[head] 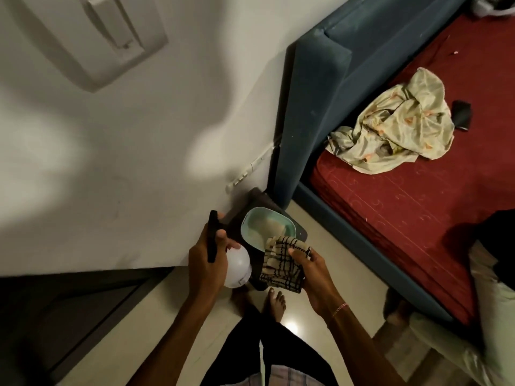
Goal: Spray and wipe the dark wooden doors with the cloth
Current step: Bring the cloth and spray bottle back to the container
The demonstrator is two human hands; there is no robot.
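My left hand [204, 257] grips a spray bottle [237, 267] with a white round body and a black trigger head, held low in front of me. My right hand [312, 270] holds a beige cloth with black check lines [282, 267], bunched between thumb and fingers. Both hands hover over a small dark stool. A dark wooden door [64, 313] shows at the lower left, below the white wall, well to the left of the bottle.
A pale green bowl [250, 221] rests on the dark stool [299, 231] by the white wall [125, 176]. A bed with a red mattress [404, 218] and blue frame fills the right. Another person sits at the far right. My bare feet stand on the light floor.
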